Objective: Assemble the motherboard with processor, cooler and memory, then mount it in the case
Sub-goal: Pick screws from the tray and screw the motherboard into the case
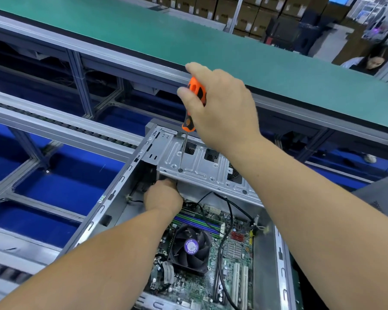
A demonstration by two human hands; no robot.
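Observation:
An open grey computer case (112,193) lies in front of me with the green motherboard (231,251) inside it. A black cooler fan (190,247) with a purple label sits on the board, and memory sticks (195,220) lie just beyond it. My right hand (220,108) grips an orange-and-black screwdriver (194,101) held upright, its tip on a hole in the metal drive bracket (202,166). My left hand (164,195) reaches under that bracket's near edge; its fingers are hidden.
Black cables (226,220) loop over the board's right side. A green-topped bench (211,41) runs across behind the case, above an aluminium frame (76,70) with blue trays (61,189) to the left. Another person (372,60) stands at far right beyond the bench.

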